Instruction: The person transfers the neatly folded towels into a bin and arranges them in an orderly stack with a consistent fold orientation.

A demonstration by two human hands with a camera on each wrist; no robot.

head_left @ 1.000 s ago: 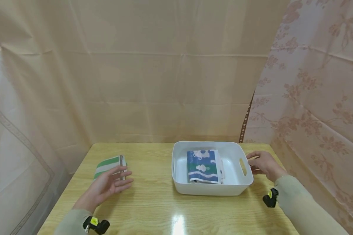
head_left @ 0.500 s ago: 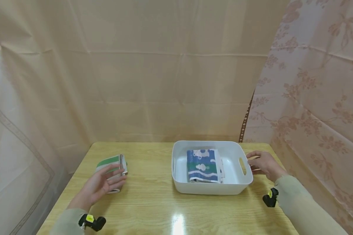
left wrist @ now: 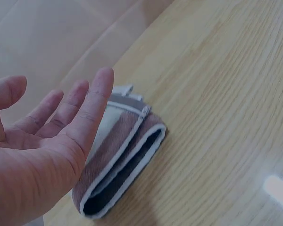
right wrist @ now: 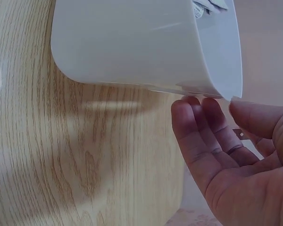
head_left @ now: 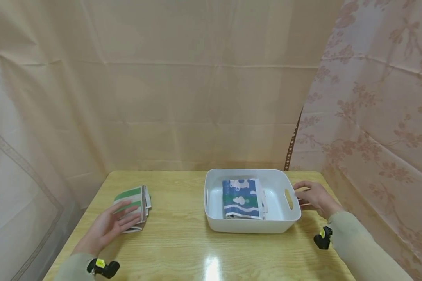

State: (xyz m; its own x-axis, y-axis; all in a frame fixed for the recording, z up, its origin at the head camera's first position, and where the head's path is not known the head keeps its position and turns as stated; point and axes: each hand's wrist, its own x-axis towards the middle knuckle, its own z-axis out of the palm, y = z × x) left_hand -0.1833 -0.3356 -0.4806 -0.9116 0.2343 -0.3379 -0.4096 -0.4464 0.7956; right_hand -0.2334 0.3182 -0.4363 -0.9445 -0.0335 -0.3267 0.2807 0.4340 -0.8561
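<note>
A folded green, white and brown striped towel (head_left: pixel 131 194) lies at the left of the table. Over its near left side is my left hand (head_left: pixel 105 228), fingers extended and spread; in the left wrist view the hand (left wrist: pixel 52 150) holds nothing and partly hides the towel (left wrist: pixel 114 155). A white plastic basket (head_left: pixel 249 226) stands right of centre, with a folded blue, green and white patterned towel (head_left: pixel 240 201) inside. At the basket's right handle end is my right hand (head_left: pixel 318 198). Its loosely bent fingertips (right wrist: pixel 182 112) are at the outer wall, the thumb by the rim.
The light wooden table (head_left: pixel 172 242) has a beige curtain (head_left: pixel 183 97) behind it and a floral cloth (head_left: pixel 379 117) at the right. A white cloth (head_left: pixel 17 187) hangs at the left. Both wrists wear small black devices.
My left hand has moved left and toward me, uncovering more of the striped towel. The right hand stays beside the basket, and both towels lie where they were.
</note>
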